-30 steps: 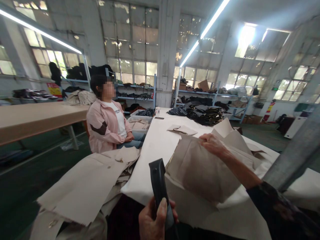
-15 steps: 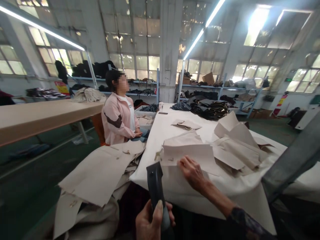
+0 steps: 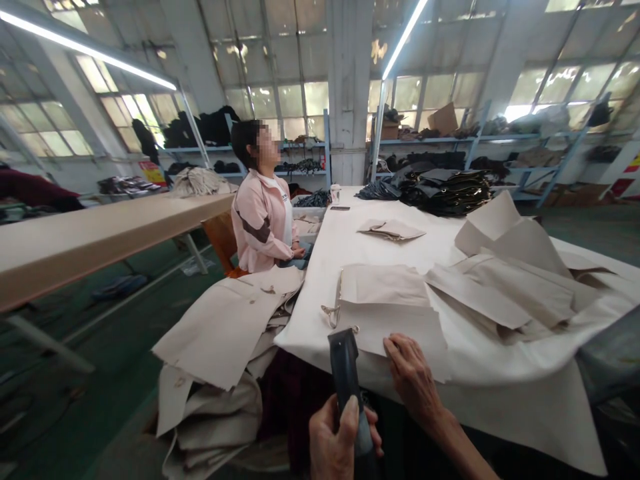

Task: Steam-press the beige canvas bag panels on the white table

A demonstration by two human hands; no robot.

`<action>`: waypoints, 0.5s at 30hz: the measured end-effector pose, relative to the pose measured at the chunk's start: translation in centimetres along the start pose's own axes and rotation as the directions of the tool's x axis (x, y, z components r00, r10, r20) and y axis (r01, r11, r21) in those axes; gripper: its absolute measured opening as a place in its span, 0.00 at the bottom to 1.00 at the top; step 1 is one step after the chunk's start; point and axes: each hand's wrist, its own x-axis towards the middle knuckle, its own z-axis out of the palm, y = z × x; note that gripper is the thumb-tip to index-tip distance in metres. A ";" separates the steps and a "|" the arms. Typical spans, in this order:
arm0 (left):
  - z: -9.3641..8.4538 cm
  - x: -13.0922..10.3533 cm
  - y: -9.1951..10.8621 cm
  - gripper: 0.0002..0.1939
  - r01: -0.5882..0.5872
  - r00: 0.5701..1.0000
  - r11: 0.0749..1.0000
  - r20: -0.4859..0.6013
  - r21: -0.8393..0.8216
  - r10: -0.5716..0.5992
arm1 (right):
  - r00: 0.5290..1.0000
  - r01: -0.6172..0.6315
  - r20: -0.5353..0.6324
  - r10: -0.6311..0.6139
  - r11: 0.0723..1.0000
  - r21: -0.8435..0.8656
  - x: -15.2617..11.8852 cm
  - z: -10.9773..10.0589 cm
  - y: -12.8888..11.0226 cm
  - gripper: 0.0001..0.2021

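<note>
My left hand [image 3: 340,433] is wrapped around a black handheld tool [image 3: 345,367], thumb on its near side. The tool's top end is by a small metal ring [image 3: 355,329] at the left edge of a beige fabric piece [image 3: 400,323]. My right hand [image 3: 407,367] is at the near edge of that piece, its fingers bent and pressed together on the material; the fingertips are partly hidden. A metal clasp [image 3: 330,315] lies at the piece's left side. Behind it is a flap [image 3: 383,285] of the same beige material.
Beige pieces [image 3: 505,293] are heaped at the right of the white table [image 3: 340,233], a small stack [image 3: 391,230] and dark bags [image 3: 440,190] farther back. More beige pieces [image 3: 220,327] hang at the left. A person [image 3: 265,220] in a pink jacket sits beyond them.
The view has turned, shifting the scene. The beige piece lies flatter, and my right hand is now at its near edge. The tool is closer to the metal ring.
</note>
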 end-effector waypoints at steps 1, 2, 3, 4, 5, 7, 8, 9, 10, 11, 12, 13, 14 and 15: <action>0.3 0.3 -0.2 0.24 0.011 1.000 1.000 0.010 0.015 -0.011 | 1.000 0.001 -0.005 -0.001 1.000 0.007 -0.2 0.1 0.3 0.18; 0.7 0.5 -0.3 0.24 0.023 1.000 0.999 0.018 0.032 -0.024 | 1.000 0.005 -0.002 -0.005 1.000 0.016 -0.3 0.1 0.5 0.18; 0.9 0.7 -0.4 0.24 0.036 0.999 0.998 0.025 0.047 -0.037 | 1.000 0.007 -0.002 -0.007 1.000 0.026 -0.4 0.1 0.6 0.18; 1.2 0.8 -0.5 0.24 0.052 0.998 0.997 0.030 0.063 -0.054 | 1.000 0.008 0.002 -0.008 0.999 0.038 -0.5 0.1 0.7 0.17; 1.5 0.9 -0.6 0.24 0.070 0.997 0.994 0.032 0.080 -0.073 | 1.000 0.006 0.005 -0.006 0.999 0.047 -0.6 0.0 0.8 0.17; 2.0 1.1 -0.7 0.23 0.100 0.994 0.989 0.032 0.109 -0.104 | 1.000 0.005 0.000 -0.005 0.998 0.061 -0.6 -0.1 0.8 0.17; 2.3 1.3 -0.7 0.23 0.104 0.994 0.987 0.032 0.120 -0.109 | 1.000 0.007 -0.003 -0.007 0.998 0.066 -0.6 -0.1 0.8 0.17; 2.5 1.4 -0.7 0.23 0.103 0.994 0.987 0.032 0.127 -0.107 | 1.000 0.009 -0.007 -0.009 0.998 0.069 -0.6 -0.1 0.8 0.17; 2.8 1.6 -0.6 0.22 0.096 0.994 0.987 0.037 0.127 -0.101 | 1.000 0.011 -0.012 -0.010 0.998 0.069 -0.6 -0.1 0.8 0.17; 3.1 1.9 -0.4 0.22 0.086 0.995 0.989 0.041 0.123 -0.091 | 1.000 0.013 -0.019 -0.012 0.998 0.067 -0.6 -0.1 0.8 0.17; 3.3 2.3 -0.1 0.22 0.074 0.996 0.990 0.043 0.121 -0.080 | 1.000 0.015 -0.023 -0.014 0.998 0.064 -0.6 -0.1 0.8 0.17; 3.4 2.7 0.2 0.22 0.062 0.997 0.990 0.038 0.123 -0.067 | 0.999 0.017 -0.028 -0.016 0.998 0.059 -0.6 -0.1 0.7 0.17; 3.5 3.2 0.6 0.22 0.046 0.998 0.991 0.024 0.127 -0.050 | 0.999 0.020 -0.035 -0.018 0.998 0.054 -0.6 -0.1 0.7 0.16; 3.5 3.6 1.0 0.22 0.027 1.000 0.991 -0.001 0.128 -0.027 | 0.999 0.021 -0.038 -0.019 0.999 0.049 -0.6 -0.1 0.7 0.16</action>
